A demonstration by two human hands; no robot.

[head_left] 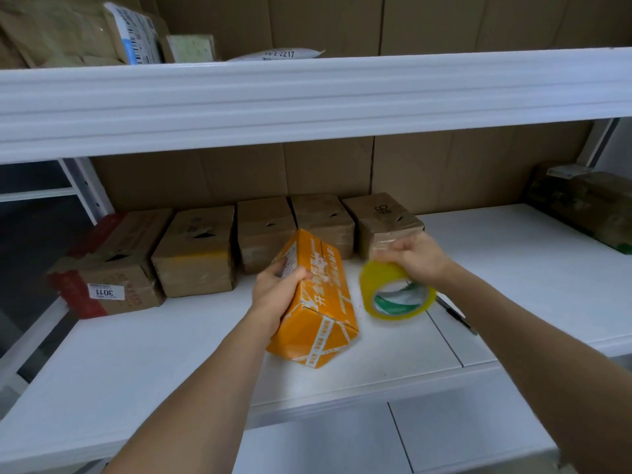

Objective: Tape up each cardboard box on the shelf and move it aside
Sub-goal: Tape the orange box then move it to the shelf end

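An orange cardboard box with white print lies tilted on the white shelf, its long side running away from me. My left hand grips its left upper edge, fingers curled over the top. To the right, my right hand holds a yellow roll of tape by its upper rim, just above the shelf and apart from the box. Behind them, several brown cardboard boxes stand in a row against the back wall.
A black pen lies on the shelf right of the tape. A dark taped box sits at the far right. The white upper shelf beam hangs overhead, with parcels on top of it.
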